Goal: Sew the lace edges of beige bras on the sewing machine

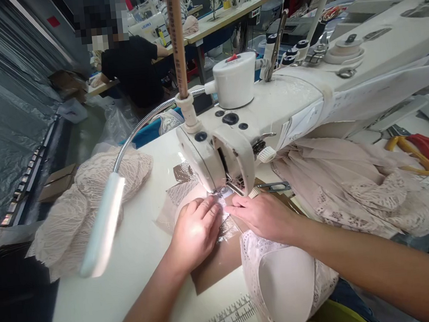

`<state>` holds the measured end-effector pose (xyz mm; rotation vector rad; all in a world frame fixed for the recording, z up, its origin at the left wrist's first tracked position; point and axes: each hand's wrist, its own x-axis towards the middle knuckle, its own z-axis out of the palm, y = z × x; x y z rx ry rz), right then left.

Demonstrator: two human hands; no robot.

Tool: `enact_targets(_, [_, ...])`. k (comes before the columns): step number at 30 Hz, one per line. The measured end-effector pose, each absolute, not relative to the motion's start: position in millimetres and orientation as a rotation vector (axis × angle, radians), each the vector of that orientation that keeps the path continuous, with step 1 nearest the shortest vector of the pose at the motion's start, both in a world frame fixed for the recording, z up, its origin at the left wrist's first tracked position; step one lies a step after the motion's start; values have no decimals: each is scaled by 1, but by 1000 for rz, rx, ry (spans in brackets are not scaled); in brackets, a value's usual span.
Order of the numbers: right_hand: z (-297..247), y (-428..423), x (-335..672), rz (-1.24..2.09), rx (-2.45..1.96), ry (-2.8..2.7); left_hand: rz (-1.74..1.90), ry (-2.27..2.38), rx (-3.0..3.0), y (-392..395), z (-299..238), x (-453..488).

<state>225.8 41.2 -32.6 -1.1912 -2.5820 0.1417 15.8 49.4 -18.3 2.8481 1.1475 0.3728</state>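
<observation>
A white sewing machine stands on the white table. My left hand lies flat, fingers together, pressing a pale lace piece just in front of the needle. My right hand rests beside it with fingers stretched toward the same lace, holding it down. The lace lies on a brown card sheet. A padded lace cup hangs below my right wrist at the table's near edge.
A gooseneck lamp reaches over the table's left part, above a heap of lace. More beige fabric piles right of the machine, with red and yellow scissors behind. Another person sits at a far table.
</observation>
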Motion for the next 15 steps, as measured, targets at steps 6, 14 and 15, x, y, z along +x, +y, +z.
enact_targets(6, [-36,40,224,132,-1221,-2570,444,1021,2808,51,-21,12])
enact_targets(14, [-35,42,219,54,-1276,-2534,484,1090,2792,53,-22,13])
enact_targets(15, [-35,42,219,51,-1290,-2536,474,1108,2793,53,-22,14])
